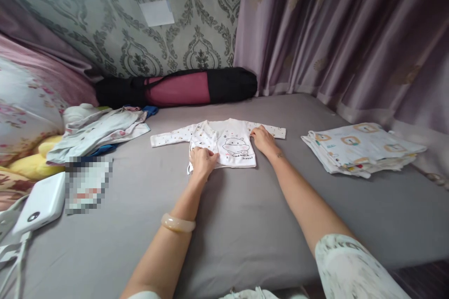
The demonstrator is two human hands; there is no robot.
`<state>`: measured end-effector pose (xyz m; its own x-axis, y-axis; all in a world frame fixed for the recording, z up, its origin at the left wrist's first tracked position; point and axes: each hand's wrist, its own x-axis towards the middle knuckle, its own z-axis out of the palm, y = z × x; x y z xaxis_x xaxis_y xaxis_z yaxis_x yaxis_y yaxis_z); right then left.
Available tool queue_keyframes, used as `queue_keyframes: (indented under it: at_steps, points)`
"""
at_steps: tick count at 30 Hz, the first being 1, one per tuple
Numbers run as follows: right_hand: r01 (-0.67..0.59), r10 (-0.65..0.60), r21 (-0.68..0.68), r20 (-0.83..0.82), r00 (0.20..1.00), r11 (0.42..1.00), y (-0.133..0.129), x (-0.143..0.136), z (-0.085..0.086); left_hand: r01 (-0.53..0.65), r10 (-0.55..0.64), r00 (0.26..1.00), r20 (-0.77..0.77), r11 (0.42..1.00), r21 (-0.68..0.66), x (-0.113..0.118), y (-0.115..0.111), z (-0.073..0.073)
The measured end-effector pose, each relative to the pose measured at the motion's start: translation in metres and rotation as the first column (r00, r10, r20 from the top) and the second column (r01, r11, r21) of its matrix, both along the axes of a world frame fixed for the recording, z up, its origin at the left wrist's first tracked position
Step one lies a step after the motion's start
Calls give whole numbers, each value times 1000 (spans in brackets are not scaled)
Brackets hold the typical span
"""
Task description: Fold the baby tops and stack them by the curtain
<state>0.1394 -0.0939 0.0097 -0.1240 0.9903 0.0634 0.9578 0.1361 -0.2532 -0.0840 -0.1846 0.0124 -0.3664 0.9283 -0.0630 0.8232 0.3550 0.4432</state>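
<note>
A small white baby shirt [235,142] lies flat on the grey sheet with both long sleeves stretched out sideways. Its front carries a drawn cartoon animal and lettering; the sleeves are speckled with small prints. My left hand [203,161] is closed on the lower front of the shirt, left of the drawing, with thumb and fingers together. At the shirt's other side, just below where the sleeve joins, my right hand [264,140] pinches the fabric with bent fingers. A pale bangle [178,223] circles my left forearm.
Folded printed cloths [365,147] are stacked to the right. Rumpled clothes [101,131] lie at the left, near a white power bank [40,205] with cables and a blurred-out item [87,187]. A long black-and-red bag [177,88] rests against the wall on the grey sheet [245,224].
</note>
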Motion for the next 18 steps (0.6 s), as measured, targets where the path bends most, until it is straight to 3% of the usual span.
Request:
queue_keyframes:
  at_steps: [7,18]
  points:
    - [-48,44,53,72,996,997,-1,1,-4,-57,55,996,73,998,37,-7,-1,3]
    - [-34,27,73,98,995,997,-2,1,-6,-47,46,999,18,996,74,-15,-7,0]
